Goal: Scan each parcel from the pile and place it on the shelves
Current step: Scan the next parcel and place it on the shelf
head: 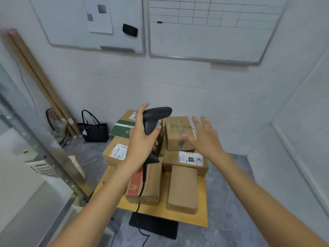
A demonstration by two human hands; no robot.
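Observation:
A pile of several cardboard parcels rests on a low yellow board (pixel 188 215) on the floor. My left hand (pixel 142 138) grips a black corded barcode scanner (pixel 154 118) above the pile, its head pointing right. My right hand (pixel 203 136) hovers with fingers spread, just right of a small brown parcel (pixel 176 129) standing on top at the back; whether it touches the parcel I cannot tell. Below that lies a parcel with a white label (pixel 190 158). A plain brown parcel (pixel 183 188) and a red-printed parcel (pixel 151 186) lie at the front. No shelves are visible.
A green box (pixel 121 130) and a labelled parcel (pixel 115 154) sit on the pile's left. A black handbag (pixel 94 130) and cardboard tubes (pixel 41 82) stand by the back wall. A glass partition (pixel 26 132) runs along the left. Whiteboards (pixel 204 29) hang above.

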